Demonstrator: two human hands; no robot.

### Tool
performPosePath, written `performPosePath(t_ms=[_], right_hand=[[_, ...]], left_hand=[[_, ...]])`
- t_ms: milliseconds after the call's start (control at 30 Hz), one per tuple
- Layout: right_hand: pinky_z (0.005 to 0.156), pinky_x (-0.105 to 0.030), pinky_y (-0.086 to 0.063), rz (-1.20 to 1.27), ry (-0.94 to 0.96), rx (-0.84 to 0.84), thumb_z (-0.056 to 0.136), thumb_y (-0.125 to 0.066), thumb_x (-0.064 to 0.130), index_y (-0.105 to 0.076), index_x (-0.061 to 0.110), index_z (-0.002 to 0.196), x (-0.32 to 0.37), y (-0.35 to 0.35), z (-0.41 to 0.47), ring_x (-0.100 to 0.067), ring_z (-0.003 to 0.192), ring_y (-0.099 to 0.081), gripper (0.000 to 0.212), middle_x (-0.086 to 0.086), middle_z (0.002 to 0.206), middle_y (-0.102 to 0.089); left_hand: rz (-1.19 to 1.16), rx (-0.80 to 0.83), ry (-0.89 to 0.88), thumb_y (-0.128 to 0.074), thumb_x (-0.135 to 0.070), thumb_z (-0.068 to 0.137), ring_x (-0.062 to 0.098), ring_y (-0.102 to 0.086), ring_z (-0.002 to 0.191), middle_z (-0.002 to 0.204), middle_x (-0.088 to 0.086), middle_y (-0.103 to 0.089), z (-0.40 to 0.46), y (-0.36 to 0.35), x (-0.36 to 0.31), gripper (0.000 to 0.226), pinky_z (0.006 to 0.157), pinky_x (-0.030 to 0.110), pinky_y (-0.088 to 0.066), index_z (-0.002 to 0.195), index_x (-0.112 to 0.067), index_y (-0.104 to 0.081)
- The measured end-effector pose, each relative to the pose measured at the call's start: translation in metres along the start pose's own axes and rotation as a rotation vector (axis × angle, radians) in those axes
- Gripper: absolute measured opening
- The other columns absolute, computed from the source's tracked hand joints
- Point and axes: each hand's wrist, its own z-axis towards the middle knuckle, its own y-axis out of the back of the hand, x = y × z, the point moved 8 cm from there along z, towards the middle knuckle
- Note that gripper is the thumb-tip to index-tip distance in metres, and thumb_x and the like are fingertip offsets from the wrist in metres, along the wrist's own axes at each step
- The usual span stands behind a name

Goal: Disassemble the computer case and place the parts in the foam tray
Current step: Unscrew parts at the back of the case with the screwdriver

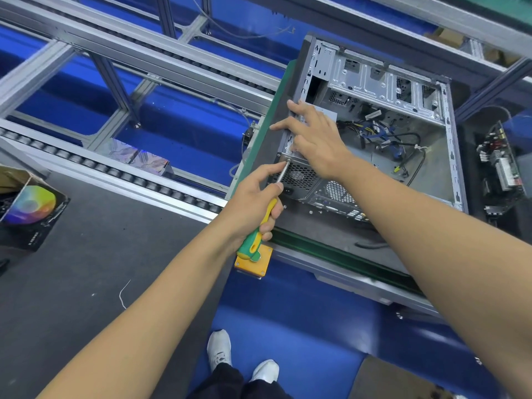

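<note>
The open computer case (431, 174) lies on its side on the green-edged workbench, its bare metal interior and loose cables (385, 136) showing. My left hand (256, 200) grips a green and yellow screwdriver (260, 228), its tip set on a screw (288, 160) at the rear panel's corner beside the power supply grille (302, 177). My right hand (313, 139) rests over the case's left edge with fingers spread, steadying it. A removed circuit board (501, 165) lies in the black foam tray (472, 180) to the right of the case.
A yellow switch box (254, 263) hangs on the bench's front edge under the screwdriver handle. Roller conveyor rails (115, 171) run to the left over a blue floor. A black box with a colour wheel print (28, 208) stands at the far left. My white shoes (241, 361) show below.
</note>
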Motion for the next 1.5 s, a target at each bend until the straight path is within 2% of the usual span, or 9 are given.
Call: performPosePath(t_ms=[267, 500, 767, 900, 1200, 1500], right_hand=[[0.122, -0.044, -0.009, -0.010, 0.006, -0.004, 0.087, -0.029, 0.028, -0.054, 0.035, 0.140, -0.001, -0.002, 0.000, -0.017, 0.155, -0.009, 0.059, 0.000, 0.167, -0.020], [0.121, -0.044, -0.011, -0.010, 0.014, -0.021, 0.089, -0.030, 0.028, -0.055, 0.037, 0.138, -0.004, -0.002, 0.002, -0.017, 0.155, -0.011, 0.056, 0.001, 0.166, -0.021], [0.121, -0.044, -0.009, 0.001, 0.014, -0.018, 0.090, -0.031, 0.027, -0.054, 0.038, 0.138, -0.005, -0.003, 0.002, -0.015, 0.155, -0.010, 0.055, 0.003, 0.166, -0.021], [0.120, -0.043, -0.009, -0.001, 0.011, -0.017, 0.089, -0.030, 0.028, -0.055, 0.037, 0.138, -0.004, -0.001, 0.001, -0.015, 0.155, -0.010, 0.056, 0.003, 0.166, -0.021], [0.121, -0.043, -0.008, -0.007, 0.004, -0.014, 0.088, -0.028, 0.029, -0.055, 0.037, 0.139, -0.002, -0.001, 0.001, -0.016, 0.155, -0.010, 0.057, 0.002, 0.166, -0.021], [0.122, -0.044, -0.008, -0.004, 0.010, -0.015, 0.088, -0.028, 0.030, -0.055, 0.036, 0.138, -0.001, -0.001, 0.000, -0.017, 0.155, -0.010, 0.057, 0.001, 0.166, -0.021]], left_hand=[[0.194, -0.068, -0.037, -0.044, -0.019, 0.109, 0.018, -0.035, 0.035, 0.063, 0.010, -0.050, 0.001, 0.003, -0.006, 0.043, 0.039, 0.028, -0.039, 0.143, -0.045, -0.049], [-0.188, 0.120, 0.090, -0.043, -0.019, 0.108, 0.011, -0.029, 0.038, 0.064, 0.005, -0.043, 0.000, -0.006, 0.006, 0.041, 0.038, 0.021, -0.031, 0.140, -0.042, -0.055], [-0.253, 0.214, 0.094, -0.042, -0.025, 0.108, 0.008, -0.026, 0.037, 0.064, 0.003, -0.038, 0.000, -0.008, 0.011, 0.040, 0.036, 0.020, -0.029, 0.137, -0.049, -0.056], [-0.189, 0.225, 0.070, -0.042, -0.027, 0.108, 0.009, -0.027, 0.037, 0.064, 0.003, -0.039, 0.003, -0.004, 0.009, 0.039, 0.037, 0.021, -0.032, 0.138, -0.050, -0.053], [-0.045, 0.135, 0.003, -0.042, -0.025, 0.108, 0.016, -0.030, 0.038, 0.063, 0.008, -0.043, 0.004, -0.002, 0.010, 0.043, 0.042, 0.026, -0.035, 0.136, -0.056, -0.051], [0.040, 0.106, -0.063, -0.043, -0.022, 0.111, 0.017, -0.034, 0.035, 0.067, 0.013, -0.050, 0.006, 0.001, 0.008, 0.042, 0.039, 0.025, -0.039, 0.140, -0.051, -0.048]])
